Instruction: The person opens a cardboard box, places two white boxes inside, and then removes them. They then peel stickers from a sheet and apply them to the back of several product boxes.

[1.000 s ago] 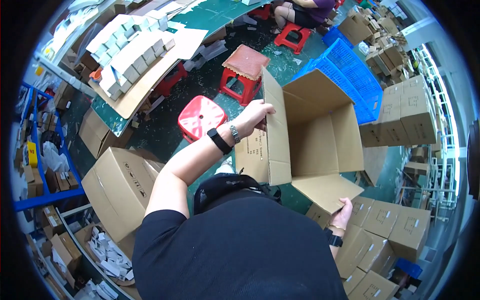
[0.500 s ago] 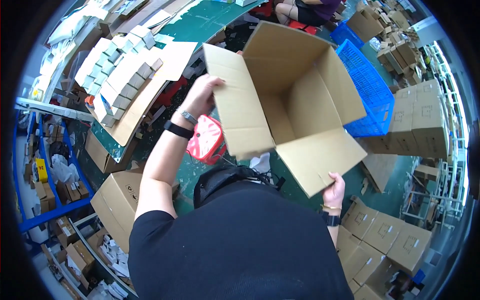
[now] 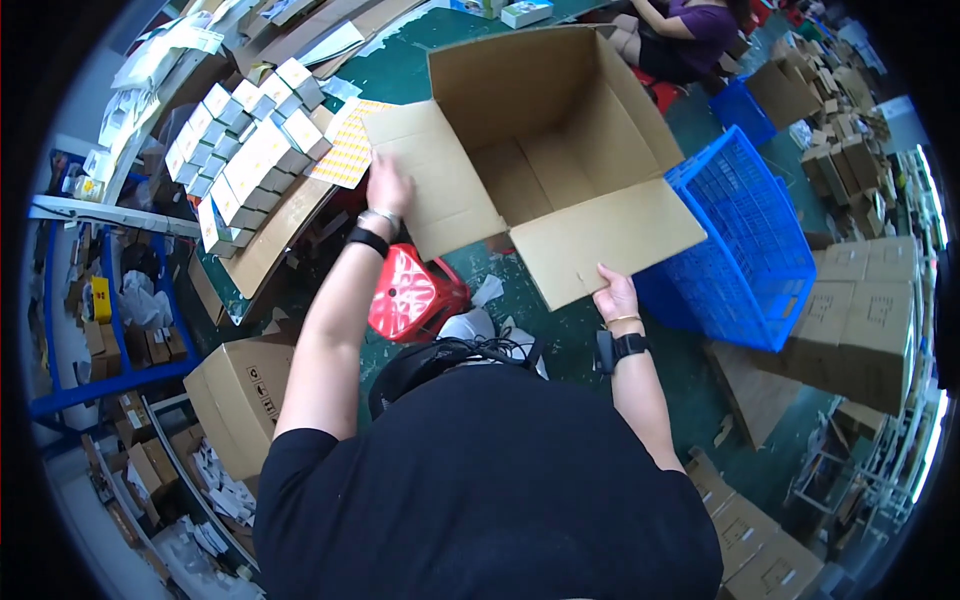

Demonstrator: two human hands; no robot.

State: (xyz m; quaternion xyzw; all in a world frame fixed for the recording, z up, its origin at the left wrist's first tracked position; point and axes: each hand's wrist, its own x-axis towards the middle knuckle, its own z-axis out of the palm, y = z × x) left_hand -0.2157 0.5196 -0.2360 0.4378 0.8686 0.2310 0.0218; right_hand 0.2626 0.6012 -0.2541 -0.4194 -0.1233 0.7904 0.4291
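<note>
A large open cardboard box hangs in front of me, its flaps spread and bare cardboard showing inside. My left hand grips the left flap at its outer edge, the fingers partly hidden behind it. With the thumb on top, my right hand pinches the near flap by its front edge. Just left of the box, a sheet of yellow-and-white stickers lies by several small white boxes stacked on a board on the green table. Under the box's near left corner is a red stool.
To the right of the box stands a tilted blue plastic crate, with stacked cartons beyond it. Another carton is by my left elbow, and more cartons lie at lower right. A person in purple sits at the far side.
The box has moved away from me and slightly left, turning level, with both hands still on its flaps. More of the red stool and the blue crate now shows.
</note>
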